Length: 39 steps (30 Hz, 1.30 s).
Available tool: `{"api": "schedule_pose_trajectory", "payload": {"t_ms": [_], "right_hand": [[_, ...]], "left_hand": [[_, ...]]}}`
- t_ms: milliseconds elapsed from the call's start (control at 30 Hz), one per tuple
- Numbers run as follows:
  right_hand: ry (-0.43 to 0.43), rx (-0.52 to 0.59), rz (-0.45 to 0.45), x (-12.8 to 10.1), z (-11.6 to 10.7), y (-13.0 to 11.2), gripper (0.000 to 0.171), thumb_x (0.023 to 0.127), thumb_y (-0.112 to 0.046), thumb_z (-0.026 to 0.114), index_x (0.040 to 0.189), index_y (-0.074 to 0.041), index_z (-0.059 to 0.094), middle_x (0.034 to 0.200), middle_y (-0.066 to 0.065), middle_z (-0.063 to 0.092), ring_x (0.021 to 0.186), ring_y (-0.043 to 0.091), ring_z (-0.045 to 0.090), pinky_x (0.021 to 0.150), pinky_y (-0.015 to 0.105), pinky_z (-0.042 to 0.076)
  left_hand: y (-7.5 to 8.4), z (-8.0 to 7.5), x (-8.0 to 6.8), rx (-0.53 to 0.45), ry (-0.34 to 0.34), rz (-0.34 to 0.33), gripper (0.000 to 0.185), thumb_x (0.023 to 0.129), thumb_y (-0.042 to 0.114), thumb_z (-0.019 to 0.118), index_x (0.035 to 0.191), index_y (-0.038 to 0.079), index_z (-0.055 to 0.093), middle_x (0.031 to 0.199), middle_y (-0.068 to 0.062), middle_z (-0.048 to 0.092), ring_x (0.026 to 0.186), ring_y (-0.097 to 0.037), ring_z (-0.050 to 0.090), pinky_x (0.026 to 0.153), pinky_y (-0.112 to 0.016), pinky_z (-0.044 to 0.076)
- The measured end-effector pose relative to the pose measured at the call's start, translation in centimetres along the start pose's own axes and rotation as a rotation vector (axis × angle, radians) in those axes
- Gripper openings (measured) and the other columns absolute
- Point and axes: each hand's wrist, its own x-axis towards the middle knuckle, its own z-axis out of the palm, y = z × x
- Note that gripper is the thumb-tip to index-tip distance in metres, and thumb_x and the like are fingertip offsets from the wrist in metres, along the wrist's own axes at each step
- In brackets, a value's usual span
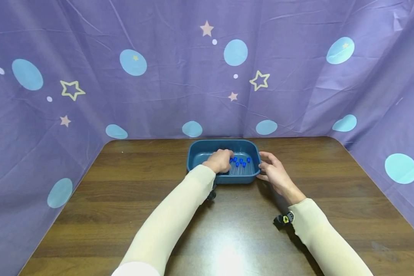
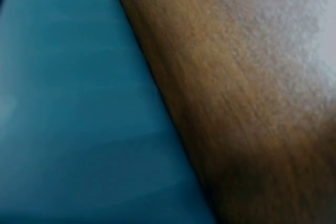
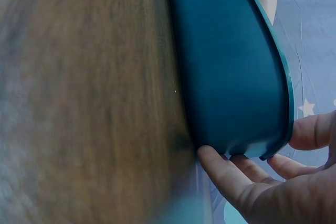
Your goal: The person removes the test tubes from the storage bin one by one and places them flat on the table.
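My right hand (image 1: 275, 174) near me, fingers curled round right rim of blue tray (image 1: 207, 147), holding it steady on desk (image 1: 131, 191). My left hand (image 1: 221, 160) inside tray, fingers bent over blue-capped tubes (image 1: 240, 165); grip itself hidden, cannot tell. Judging: tubes all in tray yet, picking only beginning.
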Motion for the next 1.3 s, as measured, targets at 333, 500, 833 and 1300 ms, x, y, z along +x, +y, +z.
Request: {"api": "schedule_pose_trajectory", "payload": {"t_ms": [333,500,833,1300], "right_hand": [[0.011,-0.005,-0.002,-0.1,0.0,0.0,0.053,0.093,0.000,0.040,0.145,-0.005,0.031,0.139,0.026,0.035,0.118,0.045,0.047,0.092,0.049,0.046],[0.012,-0.011,0.003,-0.1,0.0,0.0,0.052,0.094,-0.001,0.039,0.145,-0.005,0.031,0.140,0.025,0.034,0.120,0.045,0.046,0.092,0.050,0.046],[0.002,-0.013,0.003,-0.2,0.0,-0.1,0.053,0.094,-0.001,0.039,0.146,-0.005,0.029,0.141,0.025,0.033,0.120,0.045,0.046,0.092,0.049,0.046],[0.002,-0.002,0.004,-0.1,0.1,0.0,0.053,0.093,0.001,0.039,0.145,-0.003,0.029,0.141,0.026,0.033,0.118,0.045,0.046,0.094,0.052,0.044]], "left_hand": [[0.2,0.1,0.0,0.024,-0.004,-0.005,0.046,0.090,0.005,0.055,0.134,0.017,0.055,0.134,-0.004,0.055,0.120,-0.025,0.052,0.095,-0.039,0.045],[0.1,0.1,-0.1,0.032,0.001,0.004,0.043,0.090,0.007,0.057,0.132,0.016,0.056,0.130,-0.004,0.057,0.118,-0.025,0.053,0.095,-0.039,0.045],[0.0,-0.3,-0.5,-0.032,-0.014,0.002,0.045,0.090,0.006,0.058,0.134,0.016,0.053,0.133,-0.005,0.054,0.115,-0.025,0.054,0.086,-0.037,0.048],[-0.6,-1.3,-1.4,-0.067,0.043,0.019,0.045,0.089,0.010,0.062,0.133,0.017,0.054,0.132,-0.006,0.055,0.107,-0.024,0.056,0.088,-0.039,0.047]]}}
